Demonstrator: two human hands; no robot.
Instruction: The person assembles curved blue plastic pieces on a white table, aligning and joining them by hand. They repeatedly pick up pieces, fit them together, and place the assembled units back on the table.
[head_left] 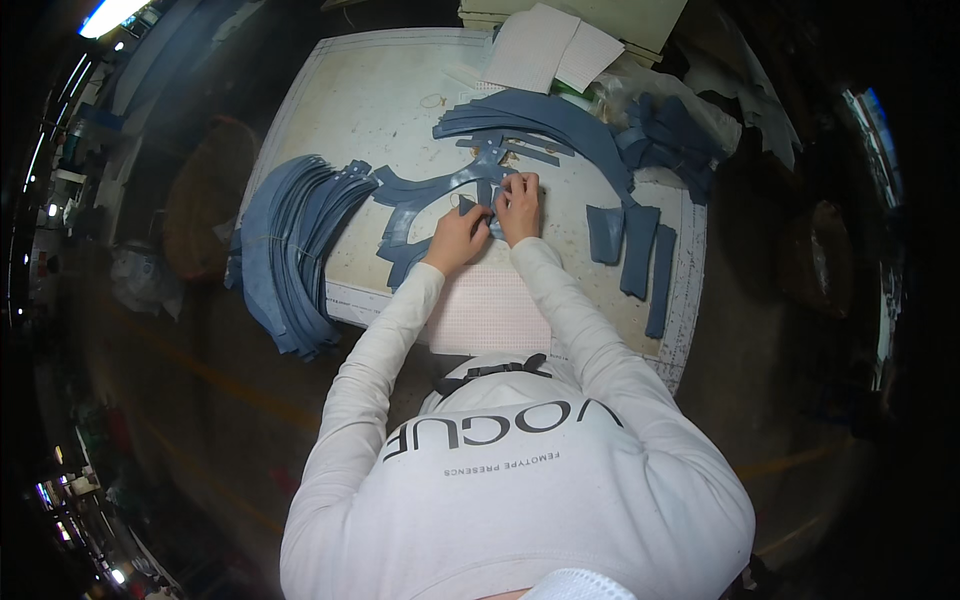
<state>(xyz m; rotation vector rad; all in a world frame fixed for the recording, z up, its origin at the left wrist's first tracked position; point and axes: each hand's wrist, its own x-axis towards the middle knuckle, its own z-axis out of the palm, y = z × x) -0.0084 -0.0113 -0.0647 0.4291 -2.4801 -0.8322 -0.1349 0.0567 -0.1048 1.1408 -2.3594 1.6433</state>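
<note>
My left hand [458, 240] and my right hand [520, 210] work close together over the table, fingers bent and closed. Between them is a small blue cut piece [467, 205] of leather-like sheet, its edge pinched by my left fingers. My right fingertips press together on blue strip material just beside it; their exact hold is partly hidden. Curved blue pieces [430, 185] fan out to the left of my hands, with more blue pieces [405, 255] lying below them. A gridded paper sheet [490, 305] lies under my wrists, near the table edge.
A thick stack of curved blue pieces [290, 250] overhangs the left table edge. More long curved pieces [550, 115] lie at the back. Separate blue pieces [638, 250] rest on the right. Papers [530, 50] and a plastic bag [690, 100] sit at the far side of the white table [340, 80].
</note>
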